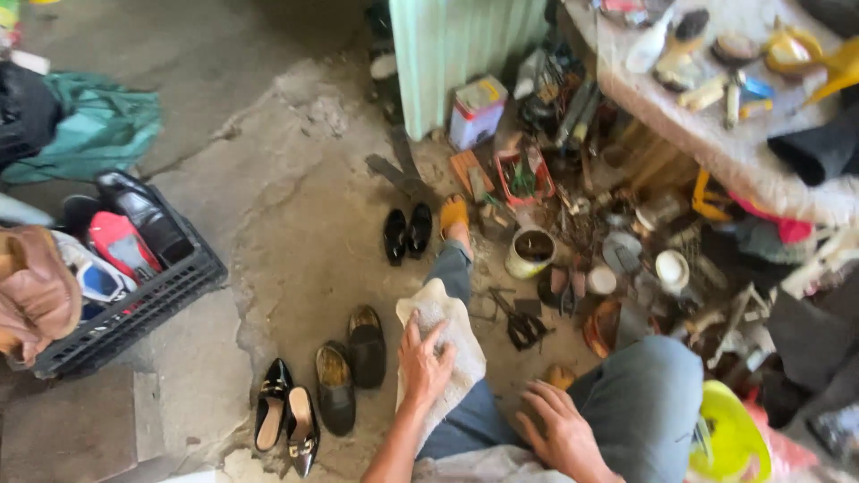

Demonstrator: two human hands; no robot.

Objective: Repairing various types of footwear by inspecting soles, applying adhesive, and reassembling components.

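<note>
Basically, left hand [424, 362] lies flat, fingers spread, on a pale cloth [447, 344] draped over the person's leg, lower centre of the frame. Right hand [564, 434] rests open on the other knee, holding nothing. Cloth looks soft, limp and light, not fragile; likely bunches and slides on the denim, so pinch a free edge or gather a fold. Dark loafers [352, 362] sit just left of it, black heels [286, 427] further lower left.
</note>
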